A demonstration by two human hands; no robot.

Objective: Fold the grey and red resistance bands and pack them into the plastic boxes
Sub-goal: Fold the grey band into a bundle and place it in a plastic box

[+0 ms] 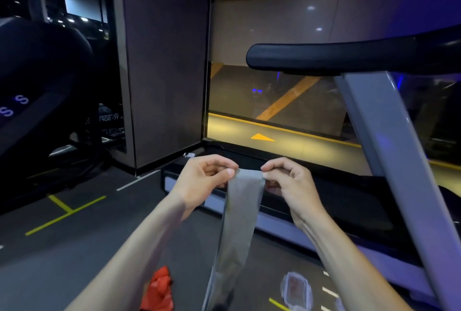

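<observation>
A long grey resistance band hangs straight down from both my hands, held up in front of me. My left hand pinches its top left corner between thumb and fingers. My right hand pinches the top right corner the same way. The red band lies crumpled on the floor below my left forearm. A clear plastic box sits on the floor at the lower right, under my right forearm.
A treadmill with a grey upright and black handrail stands close on the right. Another machine's console is at the left. Dark gym floor with yellow lines spreads below. A glass wall is ahead.
</observation>
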